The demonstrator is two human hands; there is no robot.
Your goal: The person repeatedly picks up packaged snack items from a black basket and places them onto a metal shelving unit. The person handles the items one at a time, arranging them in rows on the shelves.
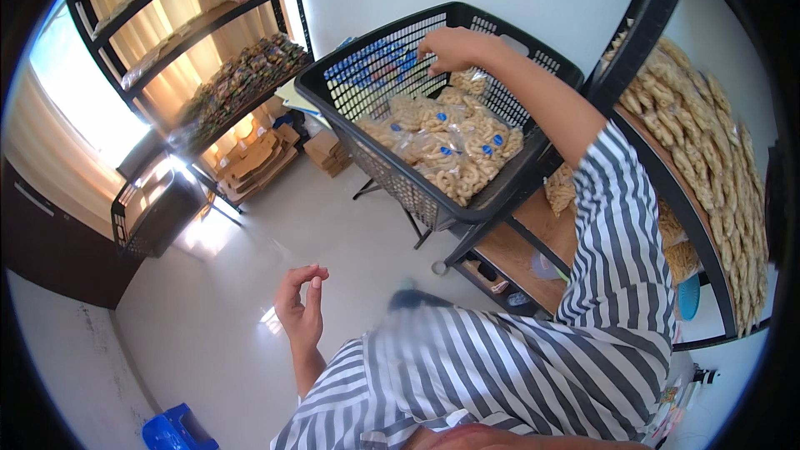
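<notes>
My right hand (459,49) is over the far part of a black plastic basket (406,169), fingers bent downward and apart. I see nothing between them, though the palm side is partly hidden. Inside the basket lie several clear plastic bags of pale, curled snacks (450,144) with blue stickers. One such bag (469,82) is at the far wall, just below my right hand. My left hand (303,303) hangs in the air over the floor, away from the basket. Its fingers are curled, with a gap to the thumb, and it holds nothing.
At right, a black-framed shelf (662,156) bears rows of bagged snacks (700,169). A rack (212,31) by the curtained window holds many small packets (247,78). Flattened cardboard (256,162) lies beneath it. Another black basket (150,219) and a blue plastic object (178,428) are at left.
</notes>
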